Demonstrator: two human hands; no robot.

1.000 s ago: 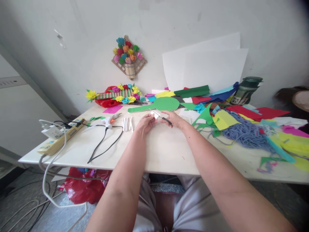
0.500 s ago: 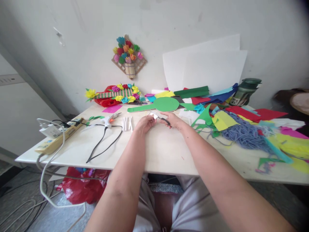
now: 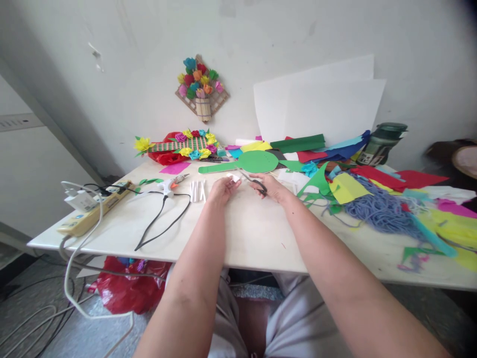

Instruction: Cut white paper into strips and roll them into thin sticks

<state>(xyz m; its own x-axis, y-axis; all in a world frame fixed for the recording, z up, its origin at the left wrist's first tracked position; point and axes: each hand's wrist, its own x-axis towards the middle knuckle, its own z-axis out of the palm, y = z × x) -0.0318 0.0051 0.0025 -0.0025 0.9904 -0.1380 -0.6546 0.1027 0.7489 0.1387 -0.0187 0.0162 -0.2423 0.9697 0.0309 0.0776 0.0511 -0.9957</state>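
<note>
- White wall behind a pale table (image 3: 242,233); I see big white sheets (image 3: 320,107) leaning on it and a paper flower basket (image 3: 201,89) hanging there.
- Coloured paper scraps (image 3: 346,186), blue yarn (image 3: 380,211), a green paddle shape (image 3: 246,163), a glue gun (image 3: 169,185) and a power strip (image 3: 93,211) lie on the table.
- A dark green jar (image 3: 380,144) stands at the back; I cannot tell its contents.
- My left hand (image 3: 223,190) pinches a small white paper piece (image 3: 234,177) between closed fingertips, above the table's middle.
- My right hand (image 3: 271,188) grips scissors (image 3: 253,182), fingers curled through the black handles, blades pointing at the paper.
</note>
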